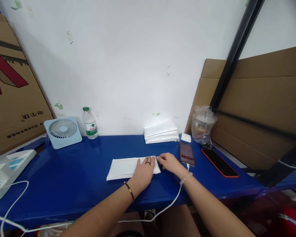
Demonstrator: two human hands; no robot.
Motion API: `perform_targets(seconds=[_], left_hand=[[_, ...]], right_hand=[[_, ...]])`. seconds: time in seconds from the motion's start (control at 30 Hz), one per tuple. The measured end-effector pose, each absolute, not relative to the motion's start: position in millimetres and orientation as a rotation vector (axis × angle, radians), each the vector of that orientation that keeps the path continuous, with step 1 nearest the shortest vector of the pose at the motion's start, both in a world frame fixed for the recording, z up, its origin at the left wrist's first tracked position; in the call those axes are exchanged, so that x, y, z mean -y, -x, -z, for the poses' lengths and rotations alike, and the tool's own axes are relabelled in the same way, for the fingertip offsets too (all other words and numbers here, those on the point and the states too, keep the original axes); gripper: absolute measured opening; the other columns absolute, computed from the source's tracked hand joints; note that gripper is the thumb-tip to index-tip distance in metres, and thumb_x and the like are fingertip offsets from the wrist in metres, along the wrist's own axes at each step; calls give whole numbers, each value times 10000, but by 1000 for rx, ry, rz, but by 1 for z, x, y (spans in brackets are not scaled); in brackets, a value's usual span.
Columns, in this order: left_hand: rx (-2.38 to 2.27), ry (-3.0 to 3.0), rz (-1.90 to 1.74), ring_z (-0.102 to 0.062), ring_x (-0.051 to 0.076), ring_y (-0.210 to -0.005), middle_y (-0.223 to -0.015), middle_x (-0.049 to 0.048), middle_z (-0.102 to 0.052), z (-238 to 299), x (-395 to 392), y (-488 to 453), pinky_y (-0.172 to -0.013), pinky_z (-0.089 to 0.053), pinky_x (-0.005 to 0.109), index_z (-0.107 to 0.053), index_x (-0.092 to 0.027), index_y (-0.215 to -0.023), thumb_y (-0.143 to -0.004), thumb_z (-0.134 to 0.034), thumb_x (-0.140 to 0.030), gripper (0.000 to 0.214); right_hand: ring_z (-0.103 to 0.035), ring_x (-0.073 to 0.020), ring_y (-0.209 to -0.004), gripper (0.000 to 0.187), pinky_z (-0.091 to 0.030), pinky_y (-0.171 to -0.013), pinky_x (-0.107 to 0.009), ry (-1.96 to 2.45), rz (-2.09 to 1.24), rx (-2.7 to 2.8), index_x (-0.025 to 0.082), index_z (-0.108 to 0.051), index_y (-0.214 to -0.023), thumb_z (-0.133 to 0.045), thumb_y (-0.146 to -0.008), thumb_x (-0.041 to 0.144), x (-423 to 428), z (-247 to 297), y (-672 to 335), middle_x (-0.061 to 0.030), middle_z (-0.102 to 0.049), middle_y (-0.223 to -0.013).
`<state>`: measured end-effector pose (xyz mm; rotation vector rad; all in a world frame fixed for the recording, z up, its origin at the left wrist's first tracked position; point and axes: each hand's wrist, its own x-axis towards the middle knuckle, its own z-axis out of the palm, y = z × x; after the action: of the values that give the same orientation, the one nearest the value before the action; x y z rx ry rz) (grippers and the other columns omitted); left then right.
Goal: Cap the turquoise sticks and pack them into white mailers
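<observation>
A flat white folded sheet (122, 167), paper or thin plastic, lies lengthwise on the blue table in front of me. My left hand (143, 171) rests on its right part, palm down with the fingers stretched out. Two rings and a dark bracelet show on that hand and wrist. At the sheet's right end, my right hand (170, 163) has its fingers curled together, with thumb and forefinger at the far right corner. Behind them, against the wall, sits a stack of similar white folded sheets (161, 132).
Right of my hands lie a phone (186, 154) on a white cable and a red-edged phone (219, 163). A bagged drink cup (203, 125) stands behind them. On the left are a water bottle (90, 123), a fan (63, 131) and a power strip (12, 171).
</observation>
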<state>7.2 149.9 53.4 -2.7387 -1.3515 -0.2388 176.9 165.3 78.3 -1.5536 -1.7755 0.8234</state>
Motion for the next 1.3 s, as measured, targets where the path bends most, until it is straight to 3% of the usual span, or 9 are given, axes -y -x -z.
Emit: perform_targets(seconds=[0.17, 0.4, 0.63, 0.87, 0.97, 1.07, 1.13, 1.2, 1.3], left_hand=[[1283, 2794, 227, -310, 234, -1312, -1428, 67, -360, -54, -201, 46, -1034, -268, 505, -306, -262, -1375, -859, -375, -234, 521], [1430, 2747, 253, -323, 217, -1306, -1430, 46, -361, -60, -305, 90, -1050, -245, 449, -307, -294, -1382, -876, -366, -325, 511], [1507, 2641, 390, -323, 280, -1266, -1382, 95, -404, -72, -360, 83, -1008, -252, 434, -436, -283, -1317, -794, -319, -699, 678], [1538, 2673, 391, -366, 288, -1217, -1287, 118, -478, -73, -360, 83, -1030, -171, 488, -405, -272, -1334, -726, -400, -736, 765], [1552, 2729, 600, -280, 283, -1293, -1396, 118, -367, -83, -347, 80, -1076, -87, 482, -275, -254, -1400, -673, -526, -697, 888], [1470, 3062, 882, -273, 270, -1310, -1464, 123, -248, -100, -321, 71, -1071, -201, 422, -143, -228, -1436, -622, -611, -662, 1034], [1369, 3438, 969, -362, 239, -1268, -1461, 108, -266, -112, -295, 65, -997, -336, 367, -120, -251, -1436, -710, -490, -692, 926], [1379, 3700, 1001, -427, 209, -1227, -1451, 88, -297, -123, -268, 61, -917, -409, 343, -122, -285, -1432, -824, -152, -700, 737], [1495, 3877, 1006, -440, 190, -1223, -1434, 78, -334, -136, -232, 60, -878, -436, 338, -162, -290, -1426, -805, 205, -591, 782]], right_hand=[[-549, -232, -1041, 329, -410, -929, -350, 1508, 122, 1884, 154, -617, -1077, -448, -796, 191, -215, -107, -237, -108, -628, -1092], [-398, -257, -1231, 545, -332, -999, -388, 1615, 613, 2218, 151, -551, -1199, -467, -676, 21, -292, -127, -282, -106, -546, -1252], [-589, -238, -954, 299, -395, -887, -378, 1546, 602, 2353, 191, -646, -1043, -454, -818, 144, -319, -133, -288, -81, -660, -1073], [-601, -210, -854, 324, -415, -691, -281, 1526, 597, 2074, 209, -631, -1064, -357, -923, 307, -305, -151, -273, -81, -677, -940], [-610, -206, -828, 301, -400, -660, -263, 1503, 546, 2017, 220, -639, -1024, -379, -914, 324, -279, -172, -259, -65, -684, -916], [-619, -211, -739, 265, -401, -627, -263, 1539, 316, 1987, 211, -660, -937, -439, -873, 343, -250, -187, -248, -52, -697, -818], [-616, -211, -702, 260, -412, -624, -265, 1540, 108, 1955, 194, -672, -884, -474, -845, 357, -234, -189, -245, -53, -699, -782], [-618, -213, -722, 260, -428, -655, -271, 1503, -70, 1923, 183, -679, -864, -495, -826, 362, -223, -183, -244, -54, -705, -818], [-620, -213, -764, 262, -437, -704, -277, 1438, -174, 1894, 184, -681, -877, -487, -832, 354, -209, -167, -238, -48, -708, -866]])
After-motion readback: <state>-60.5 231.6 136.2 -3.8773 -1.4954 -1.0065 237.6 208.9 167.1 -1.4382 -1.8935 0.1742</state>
